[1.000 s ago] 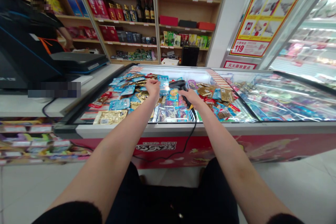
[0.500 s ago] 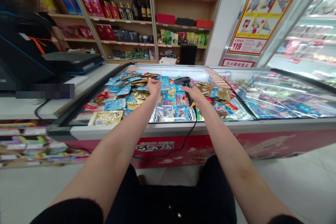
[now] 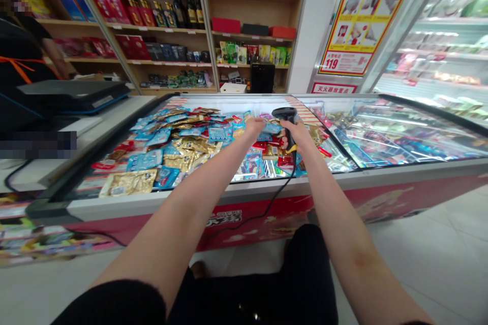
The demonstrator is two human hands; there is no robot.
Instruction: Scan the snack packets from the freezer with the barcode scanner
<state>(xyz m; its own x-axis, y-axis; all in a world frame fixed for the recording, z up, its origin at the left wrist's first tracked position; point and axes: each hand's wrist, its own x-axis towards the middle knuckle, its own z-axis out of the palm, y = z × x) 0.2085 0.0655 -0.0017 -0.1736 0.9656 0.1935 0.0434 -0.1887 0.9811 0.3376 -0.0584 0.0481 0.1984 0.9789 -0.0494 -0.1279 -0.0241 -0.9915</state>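
Note:
My right hand [image 3: 299, 134] is wrapped round the grip of a black handheld barcode scanner [image 3: 285, 112], whose dark cord hangs down over the freezer's front. To its left, my left hand [image 3: 254, 125] has its fingers pinched at the edge of a blue snack packet [image 3: 270, 129], just below the scanner head. Another blue packet [image 3: 220, 133] lies on the pile left of my left wrist. Gold packets [image 3: 194, 147] and more blue ones are heaped across the left part of the glass top. Red and brown packets [image 3: 271, 151] lie beneath my hands.
The chest freezer [image 3: 125, 206] has a grey rim and glass top. At left, a counter carries a black flat-topped device [image 3: 72, 94], with a person [image 3: 26, 56] behind it. Shelves [image 3: 163, 29] of boxes and bottles stand behind; a lit display fridge [image 3: 438, 51] is at right.
My left hand has let go of one blue packet, now lying on the pile, and moved right to another. The scanner has shifted slightly right, and the view has turned.

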